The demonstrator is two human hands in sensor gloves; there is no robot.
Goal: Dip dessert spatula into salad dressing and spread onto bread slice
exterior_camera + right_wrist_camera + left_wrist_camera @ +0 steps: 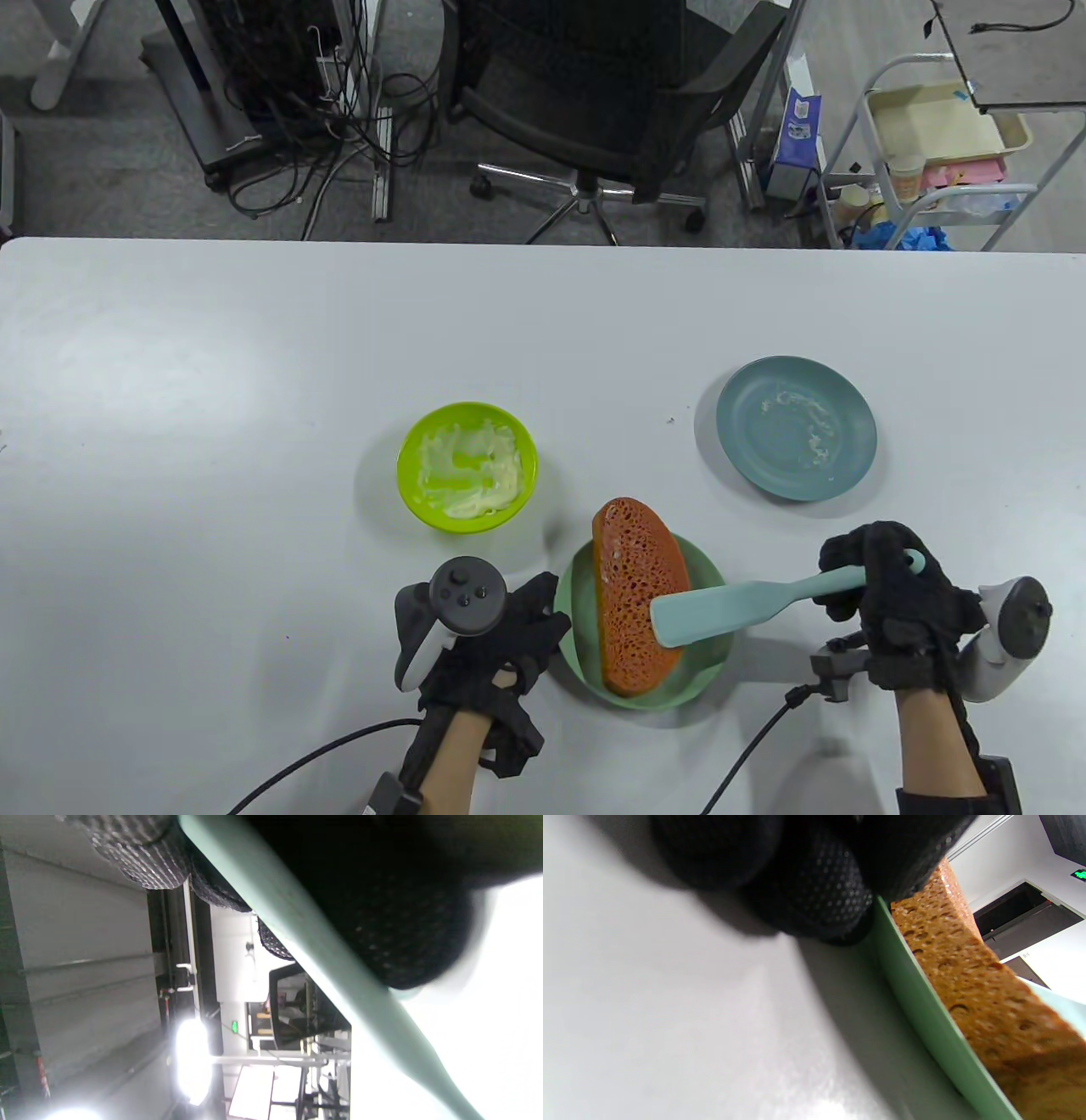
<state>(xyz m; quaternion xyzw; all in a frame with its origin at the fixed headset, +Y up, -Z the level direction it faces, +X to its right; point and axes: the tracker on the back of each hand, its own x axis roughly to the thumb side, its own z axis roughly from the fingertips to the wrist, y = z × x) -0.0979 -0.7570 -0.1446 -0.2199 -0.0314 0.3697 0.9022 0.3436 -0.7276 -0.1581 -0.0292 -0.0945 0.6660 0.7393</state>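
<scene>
Pale teal silicone makes up the dessert spatula, whose flat blade lies across the lower right part of the bread slice, the handle running out to the right. The right hand grips that handle near its end with the fingers curled around it; the right wrist view shows the handle crossing diagonally under the dark glove. The bread slice is orange-brown and porous, resting lengthwise in a light green plate near the front of the white table, its far end jutting over the plate's rim. The left hand sits just left of that plate, and in the left wrist view a fingertip presses against the plate's edge, with the bread standing just behind it; how far the other fingers are spread I cannot tell. Behind and to the left stands a lime green bowl holding pale, creamy salad dressing. Well apart to the right lies a blue-grey plate with whitish smears on it.
</scene>
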